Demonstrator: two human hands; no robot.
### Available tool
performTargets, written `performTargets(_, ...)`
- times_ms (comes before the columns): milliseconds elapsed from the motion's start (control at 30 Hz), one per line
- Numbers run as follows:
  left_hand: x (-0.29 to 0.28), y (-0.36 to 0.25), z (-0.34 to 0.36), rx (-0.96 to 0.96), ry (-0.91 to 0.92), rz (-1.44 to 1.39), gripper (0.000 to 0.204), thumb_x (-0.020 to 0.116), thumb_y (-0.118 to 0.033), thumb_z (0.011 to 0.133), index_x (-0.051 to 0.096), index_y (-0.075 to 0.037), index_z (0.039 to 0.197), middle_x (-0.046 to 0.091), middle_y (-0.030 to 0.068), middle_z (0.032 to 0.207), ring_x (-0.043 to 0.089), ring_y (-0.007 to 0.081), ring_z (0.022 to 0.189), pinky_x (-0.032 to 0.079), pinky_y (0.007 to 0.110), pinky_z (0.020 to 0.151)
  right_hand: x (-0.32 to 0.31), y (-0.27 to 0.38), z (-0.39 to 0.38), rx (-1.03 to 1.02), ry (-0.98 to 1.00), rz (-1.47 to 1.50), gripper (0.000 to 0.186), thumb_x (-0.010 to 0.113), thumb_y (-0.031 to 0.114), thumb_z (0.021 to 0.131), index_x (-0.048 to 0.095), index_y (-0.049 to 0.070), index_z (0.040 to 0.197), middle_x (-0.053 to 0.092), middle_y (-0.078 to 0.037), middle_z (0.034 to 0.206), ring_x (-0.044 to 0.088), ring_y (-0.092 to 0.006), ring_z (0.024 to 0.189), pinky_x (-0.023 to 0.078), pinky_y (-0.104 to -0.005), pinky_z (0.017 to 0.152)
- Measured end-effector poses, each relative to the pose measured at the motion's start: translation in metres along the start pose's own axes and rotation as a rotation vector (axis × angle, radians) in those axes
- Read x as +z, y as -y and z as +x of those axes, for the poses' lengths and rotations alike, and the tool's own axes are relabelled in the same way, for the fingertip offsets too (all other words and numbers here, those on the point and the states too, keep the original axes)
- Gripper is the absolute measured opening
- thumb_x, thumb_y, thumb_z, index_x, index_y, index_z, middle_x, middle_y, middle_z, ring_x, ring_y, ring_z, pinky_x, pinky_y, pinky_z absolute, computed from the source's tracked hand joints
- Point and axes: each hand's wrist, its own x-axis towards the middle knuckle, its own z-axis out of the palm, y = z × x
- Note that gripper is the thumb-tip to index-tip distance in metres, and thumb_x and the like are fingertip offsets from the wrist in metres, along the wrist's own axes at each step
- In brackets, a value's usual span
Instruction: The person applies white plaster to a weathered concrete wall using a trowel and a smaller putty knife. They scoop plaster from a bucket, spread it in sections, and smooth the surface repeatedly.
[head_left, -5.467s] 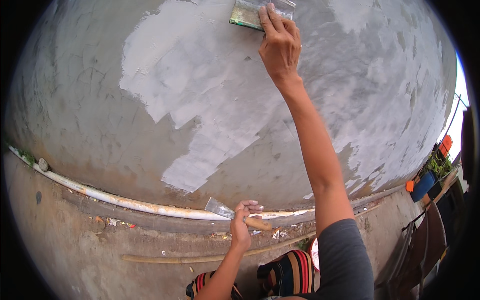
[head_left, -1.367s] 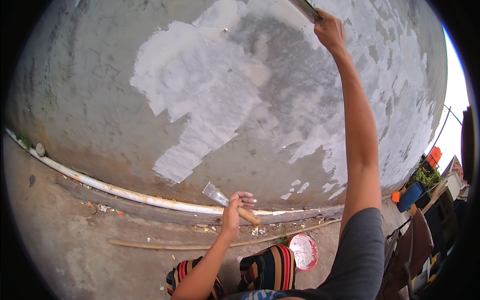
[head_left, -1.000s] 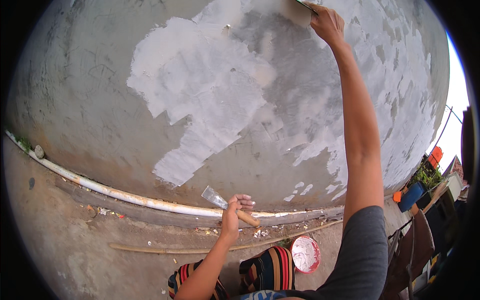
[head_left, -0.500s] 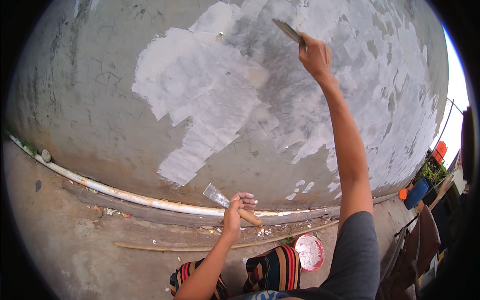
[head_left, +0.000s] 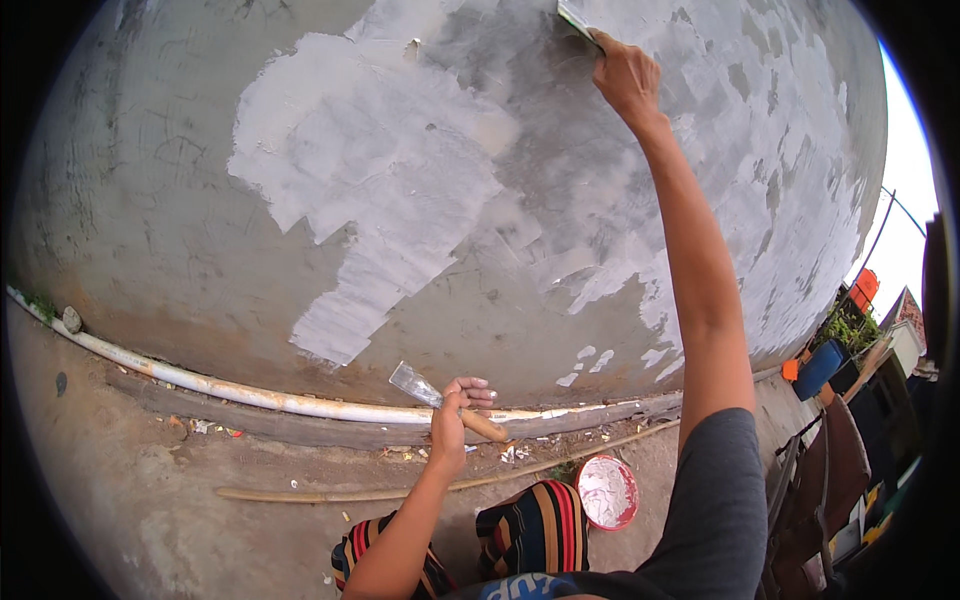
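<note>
High on the grey wall [head_left: 180,250], my right hand [head_left: 627,78] grips a flat, thin-edged putty spreader [head_left: 577,20], its blade at the wall's surface. White putty [head_left: 400,180] covers the wall in a broad uneven patch left of that hand and in streaks to its right. Low down, my left hand [head_left: 456,425] is closed around the wooden handle of a putty knife [head_left: 415,384], whose metal blade is smeared with white and points up and left. Beside my right knee stands a red bucket [head_left: 634,497] holding white putty [head_left: 604,490].
A white pipe [head_left: 250,395] runs along the foot of the wall. On the dirt ground lie a long bamboo pole [head_left: 330,495] and scattered debris. To the right are a blue container [head_left: 819,367], an orange object [head_left: 865,289] and a brown chair-like thing [head_left: 825,470].
My right hand has moved up a little with the spreader, whose tilt has altered. The view has shifted slightly, and my left hand still holds the putty knife low down.
</note>
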Motion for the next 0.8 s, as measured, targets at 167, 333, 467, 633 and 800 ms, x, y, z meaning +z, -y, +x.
performTargets(167,0.016,0.003,0.000,-0.001,0.020,0.033,0.032,0.035,-0.019,0.083,0.057,-0.004,0.102,0.063,0.0092,0.093,0.057,0.0170,0.088,0.046,0.032,0.081,0.026,0.042,-0.041,-0.090,-0.049,-0.060,0.042,0.056,0.003,0.077,0.063,0.006,0.118,0.067,-0.021,0.106,0.070,-0.0308,0.075,0.056,-0.0399,0.062)
performTargets(333,0.021,-0.003,-0.011,0.051,0.072,0.044,0.032,0.034,-0.016,0.085,0.056,-0.004,0.104,0.063,0.0089,0.094,0.058,0.0163,0.089,0.048,0.030,0.080,0.017,0.108,-0.103,-0.236,0.124,0.106,0.038,0.056,0.000,0.078,0.064,0.006,0.115,0.068,-0.022,0.096,0.069,-0.0318,0.077,0.055,-0.0385,0.063)
performTargets(467,0.029,-0.010,-0.026,0.069,0.092,0.068,0.032,0.031,-0.018,0.090,0.056,-0.005,0.105,0.063,0.0083,0.095,0.059,0.0157,0.089,0.049,0.029,0.080,-0.029,0.054,-0.068,0.018,0.205,0.252,0.032,0.056,0.007,0.084,0.065,0.014,0.113,0.069,-0.017,0.089,0.066,-0.0353,0.076,0.051,-0.0426,0.063)
performTargets(633,0.024,-0.012,-0.023,0.077,0.049,0.111,0.032,0.031,-0.018,0.090,0.056,-0.006,0.105,0.063,0.0083,0.095,0.059,0.0157,0.090,0.048,0.031,0.081,-0.031,-0.033,0.004,0.234,-0.150,0.188,0.032,0.054,0.011,0.084,0.066,0.016,0.113,0.068,-0.018,0.085,0.066,-0.0373,0.079,0.051,-0.0442,0.069)
performTargets(800,0.024,-0.009,-0.019,0.040,0.056,0.086,0.031,0.032,-0.017,0.088,0.057,-0.006,0.105,0.064,0.0082,0.095,0.059,0.0156,0.089,0.048,0.030,0.081,-0.008,-0.041,-0.003,0.223,-0.104,0.146,0.039,0.053,0.009,0.080,0.066,0.019,0.115,0.068,-0.015,0.083,0.066,-0.0363,0.076,0.052,-0.0430,0.069)
